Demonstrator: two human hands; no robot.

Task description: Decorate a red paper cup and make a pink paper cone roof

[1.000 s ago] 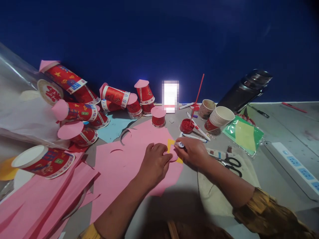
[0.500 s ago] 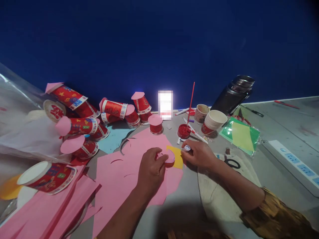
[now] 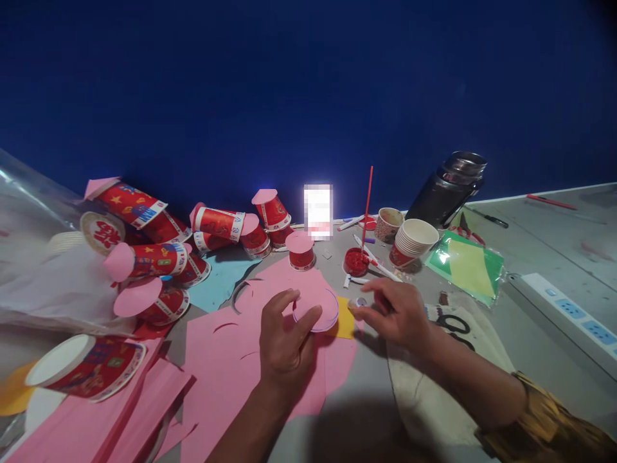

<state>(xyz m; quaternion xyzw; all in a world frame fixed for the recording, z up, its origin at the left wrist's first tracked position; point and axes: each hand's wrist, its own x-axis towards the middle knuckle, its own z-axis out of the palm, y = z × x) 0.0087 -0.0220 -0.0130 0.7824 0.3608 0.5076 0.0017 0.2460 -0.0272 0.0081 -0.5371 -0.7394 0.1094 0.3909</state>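
My left hand (image 3: pixel 284 334) pinches a round pink paper disc (image 3: pixel 318 307) between thumb and fingers. A purple pen line runs along the disc's edge, and a sliver of red shows beside my fingertip; what lies beneath the disc is hidden. My right hand (image 3: pixel 398 312) is just right of it, thumb and forefinger apart around a small whitish cylinder (image 3: pixel 359 302) seen end-on, too small to name. Yellow paper (image 3: pixel 345 320) lies under the disc's right side. Large pink sheets (image 3: pixel 231 379) with cut-outs spread below my left hand.
Red paper cups with pink tops (image 3: pixel 159 260) crowd the left. Behind my hands are a red pot (image 3: pixel 357 262) with an upright red stick, stacked cups (image 3: pixel 416 241) and a dark flask (image 3: pixel 446 190). Scissors (image 3: pixel 453 325) lie on a pale cloth; a power strip (image 3: pixel 573 312) is far right.
My left hand has tilted the pink disc so more of its face shows. My right hand's fingers have spread from around the whitish cylinder. The view has shifted slightly.
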